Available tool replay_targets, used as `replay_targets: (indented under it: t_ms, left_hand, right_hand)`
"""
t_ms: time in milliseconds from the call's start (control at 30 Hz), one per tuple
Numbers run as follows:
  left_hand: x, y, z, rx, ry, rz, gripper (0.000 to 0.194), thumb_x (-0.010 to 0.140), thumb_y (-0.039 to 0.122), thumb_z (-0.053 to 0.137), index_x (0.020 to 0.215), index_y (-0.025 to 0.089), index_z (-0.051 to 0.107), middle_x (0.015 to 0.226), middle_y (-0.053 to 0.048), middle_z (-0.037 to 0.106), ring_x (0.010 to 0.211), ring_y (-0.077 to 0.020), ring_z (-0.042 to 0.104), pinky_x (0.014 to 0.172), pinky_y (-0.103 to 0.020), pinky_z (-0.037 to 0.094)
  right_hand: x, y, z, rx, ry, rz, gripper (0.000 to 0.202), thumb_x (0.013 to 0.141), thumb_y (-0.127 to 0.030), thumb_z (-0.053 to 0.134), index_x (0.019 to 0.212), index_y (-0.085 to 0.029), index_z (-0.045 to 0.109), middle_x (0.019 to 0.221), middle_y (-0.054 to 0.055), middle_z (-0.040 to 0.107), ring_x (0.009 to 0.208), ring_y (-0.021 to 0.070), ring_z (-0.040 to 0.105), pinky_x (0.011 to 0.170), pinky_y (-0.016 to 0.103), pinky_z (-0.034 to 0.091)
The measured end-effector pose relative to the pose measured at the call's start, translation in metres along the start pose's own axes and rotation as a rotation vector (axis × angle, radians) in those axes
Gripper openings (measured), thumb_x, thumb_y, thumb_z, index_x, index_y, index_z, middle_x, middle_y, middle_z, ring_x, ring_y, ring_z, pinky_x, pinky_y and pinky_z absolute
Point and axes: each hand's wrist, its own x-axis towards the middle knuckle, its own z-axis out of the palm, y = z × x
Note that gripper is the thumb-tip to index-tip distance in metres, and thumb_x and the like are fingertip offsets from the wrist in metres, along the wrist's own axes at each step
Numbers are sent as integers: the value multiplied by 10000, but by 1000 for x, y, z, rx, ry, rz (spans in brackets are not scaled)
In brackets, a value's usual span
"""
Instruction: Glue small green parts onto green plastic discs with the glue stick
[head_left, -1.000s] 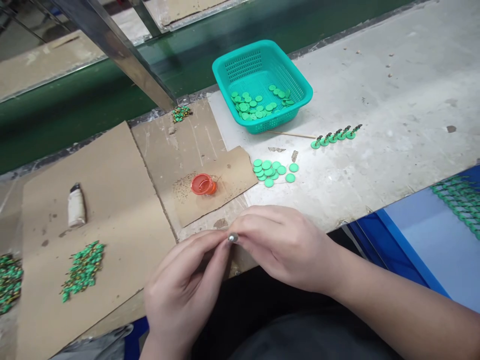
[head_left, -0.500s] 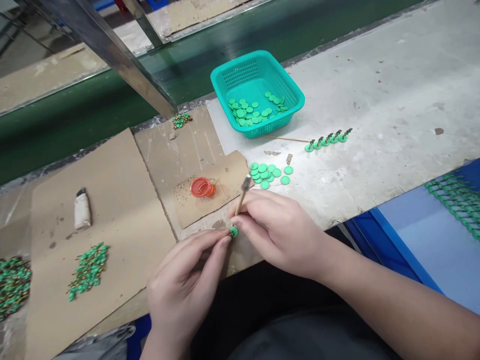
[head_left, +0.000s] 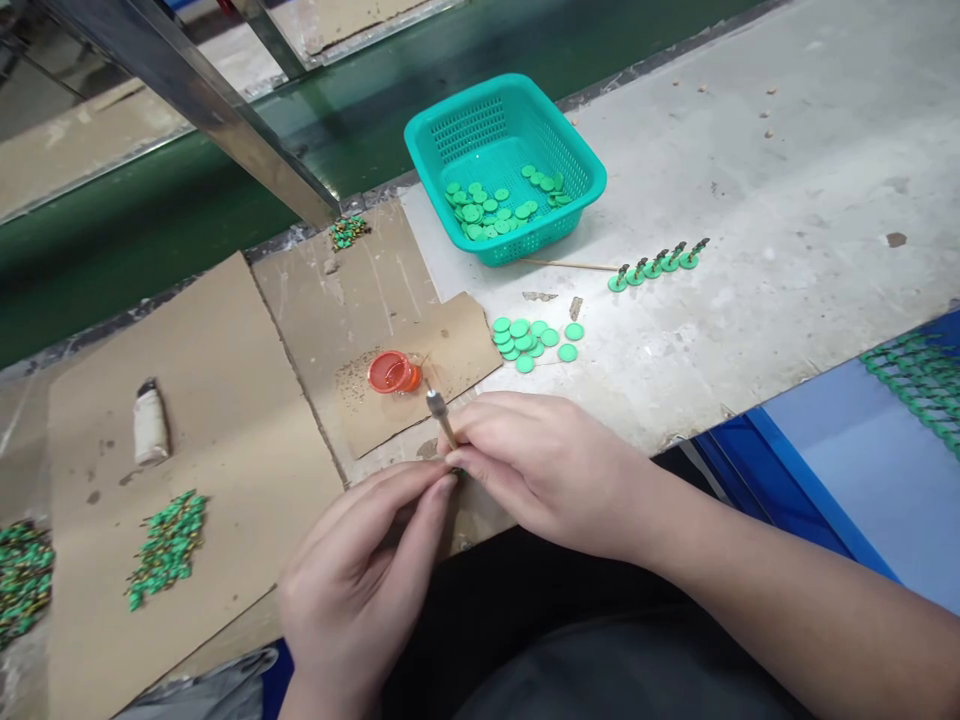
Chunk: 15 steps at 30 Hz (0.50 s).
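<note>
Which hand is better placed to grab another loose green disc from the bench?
Right, probably: the right hand lies nearer the loose green discs, though it grips the stick tool. The left hand is farther.

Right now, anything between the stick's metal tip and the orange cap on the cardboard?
Nothing visible. The right hand holds the stick; its metal tip points toward the orange cap, with only bare cardboard between. The left hand pinches at the stick's lower end.

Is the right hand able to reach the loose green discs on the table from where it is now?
Probably yes: the green discs lie just beyond the right hand with bare table between, though it holds a thin stick.
</note>
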Motion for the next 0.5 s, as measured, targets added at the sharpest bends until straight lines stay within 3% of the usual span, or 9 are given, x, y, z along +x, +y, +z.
replay_targets:
  t_ms: [300, 500]
  left_hand:
    - [3, -3, 3, 28, 19, 41, 153, 1119, 182, 823, 1186, 313, 866, 1139, 48, 890, 988, -97, 833, 1025, -185, 635]
    - [2, -5, 2, 14, 14, 24, 140, 1128, 203, 813, 1179, 322, 866, 1142, 43, 890, 999, -109, 838, 1031, -204, 645]
  right_hand:
    - [4, 3, 4, 5, -13, 24, 210, 1228, -120, 554, 1128, -207, 716, 1141, 76, 850, 1097, 221, 806, 1006, 343, 665]
    - [7, 2, 4, 12, 0, 10, 200, 1210, -85, 564, 1125, -188, 712, 1113, 74, 835, 1040, 204, 789, 967, 313, 634]
